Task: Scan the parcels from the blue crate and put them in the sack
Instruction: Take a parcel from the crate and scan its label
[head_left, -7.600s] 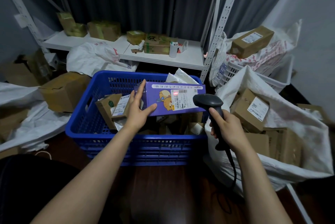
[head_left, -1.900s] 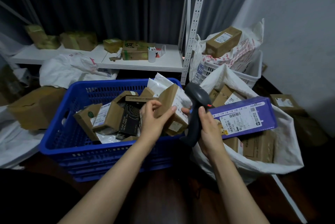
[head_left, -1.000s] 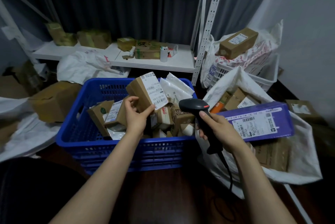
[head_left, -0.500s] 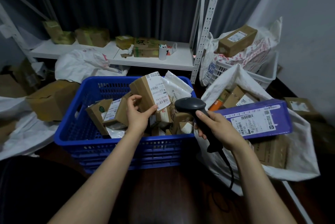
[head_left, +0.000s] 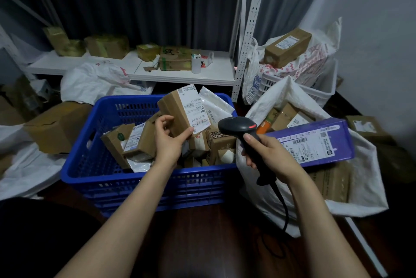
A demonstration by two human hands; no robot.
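Over the blue crate (head_left: 144,178), my left hand (head_left: 167,140) holds a small brown cardboard parcel (head_left: 177,112) upright, its white shipping label facing right. My right hand (head_left: 269,156) grips a black barcode scanner (head_left: 238,126) by the handle, its head pointing at that label with a red light lit on top. Several more cardboard parcels and white mailers lie in the crate. To the right, the open white sack (head_left: 360,178) holds brown boxes, with a long purple box (head_left: 315,144) lying across its top.
A white metal shelf (head_left: 180,72) with small boxes and a cup stands behind the crate. A white basket (head_left: 315,90) with a bag and a brown box sits at the back right. Cardboard boxes (head_left: 54,126) and white sacks lie on the left. The scanner cable hangs toward the dark floor.
Since 7.6 s ago the purple box went from my left hand into the sack. My left hand picked a brown parcel from the crate and turned its label toward the scanner.
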